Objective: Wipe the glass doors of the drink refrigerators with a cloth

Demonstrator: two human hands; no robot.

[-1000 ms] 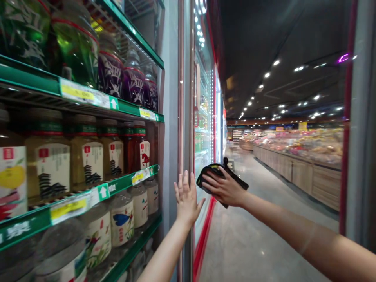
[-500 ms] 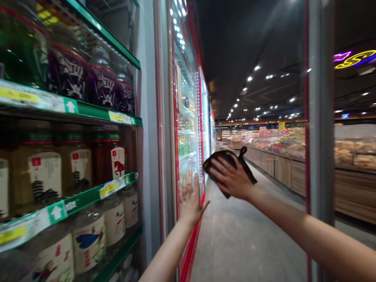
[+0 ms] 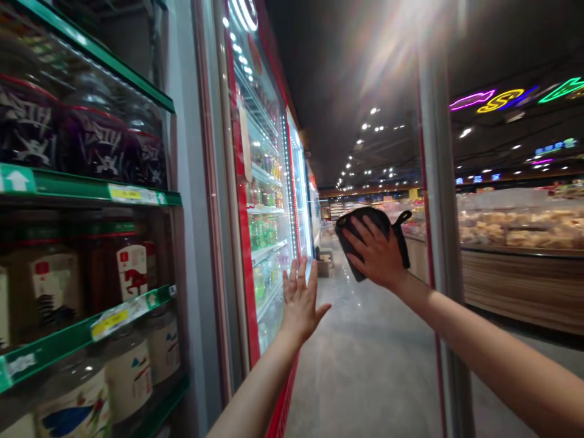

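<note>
A glass door with a grey frame (image 3: 440, 201) stands in front of me. My left hand (image 3: 302, 302) is raised at the centre with its fingers spread and nothing in it; its palm faces the glass. To its right, my right hand (image 3: 376, 252) presses a dark cloth or mitt (image 3: 360, 220) with a small loop flat against the glass. The fingers of that hand lie over the dark piece.
On the left, green-edged shelves (image 3: 91, 187) hold bottles with purple labels (image 3: 103, 137) and jars. A lit red-framed fridge (image 3: 269, 201) stands beyond. Outside on the right is a wooden display counter (image 3: 520, 283) below neon signs.
The view has turned to the right, so the shelves and the door frame sit further left. My right hand with the dark cloth has shifted right and slightly up in view; my left hand stays spread.
</note>
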